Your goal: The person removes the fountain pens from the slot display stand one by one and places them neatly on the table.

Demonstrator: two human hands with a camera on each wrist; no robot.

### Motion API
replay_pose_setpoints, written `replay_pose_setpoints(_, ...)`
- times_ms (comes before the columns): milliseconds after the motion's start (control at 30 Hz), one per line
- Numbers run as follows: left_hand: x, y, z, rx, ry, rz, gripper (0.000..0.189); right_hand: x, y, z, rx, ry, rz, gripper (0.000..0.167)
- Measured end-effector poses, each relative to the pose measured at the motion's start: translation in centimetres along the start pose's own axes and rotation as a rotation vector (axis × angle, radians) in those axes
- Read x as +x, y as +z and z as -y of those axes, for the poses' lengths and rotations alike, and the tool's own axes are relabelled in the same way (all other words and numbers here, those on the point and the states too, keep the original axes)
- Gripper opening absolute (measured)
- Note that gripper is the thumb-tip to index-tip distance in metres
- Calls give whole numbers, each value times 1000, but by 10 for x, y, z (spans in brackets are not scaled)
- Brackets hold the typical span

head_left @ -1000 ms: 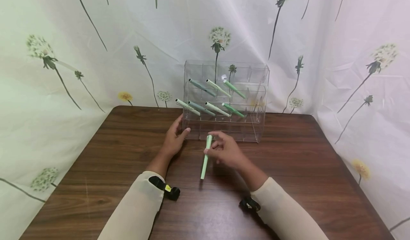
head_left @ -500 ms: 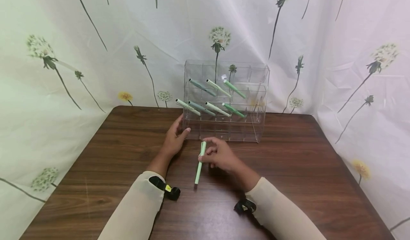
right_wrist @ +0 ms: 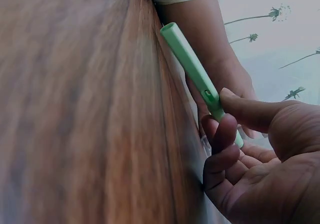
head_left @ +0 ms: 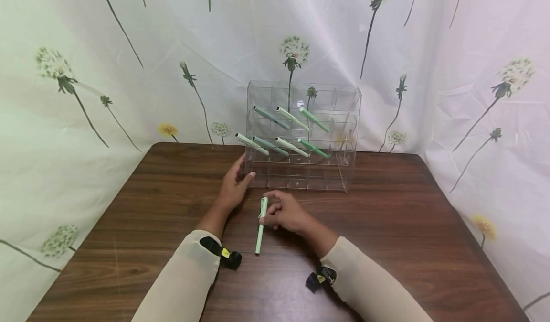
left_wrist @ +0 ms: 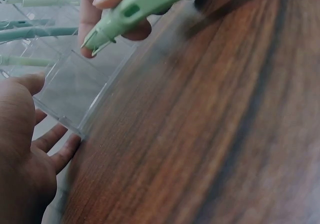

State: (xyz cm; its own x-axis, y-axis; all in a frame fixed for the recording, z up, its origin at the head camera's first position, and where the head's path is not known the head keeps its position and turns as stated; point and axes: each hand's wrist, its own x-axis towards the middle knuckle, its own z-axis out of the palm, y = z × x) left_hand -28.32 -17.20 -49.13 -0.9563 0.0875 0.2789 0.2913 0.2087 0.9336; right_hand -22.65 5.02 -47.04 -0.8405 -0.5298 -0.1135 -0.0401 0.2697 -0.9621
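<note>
R grip [head_left: 287, 213] pinches slim mint-green plastic pen [head_left: 260, 231], axis approx front-to-back, clip end [head_left: 264, 204] twd clear acrylic rack [head_left: 318, 175], L grip [head_left: 233, 187] unclenched beside it, barrel slot [left_wrist: 131, 10] only in wrist views.

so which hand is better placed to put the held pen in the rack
Probably the right hand: it pinches the light green pen, while the left hand is at the clear rack.
</note>
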Motion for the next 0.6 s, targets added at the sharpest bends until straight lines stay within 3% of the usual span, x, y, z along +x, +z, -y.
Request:
replay_pose_setpoints(400, 1, -1, 2, -9, 9, 4, 68, 4, 4, 1, -2, -25, 1, 70)
replay_pose_setpoints(600, 0, -1, 0, 0, -2, 2, 69, 10, 6, -2, -74, -62, -46, 68)
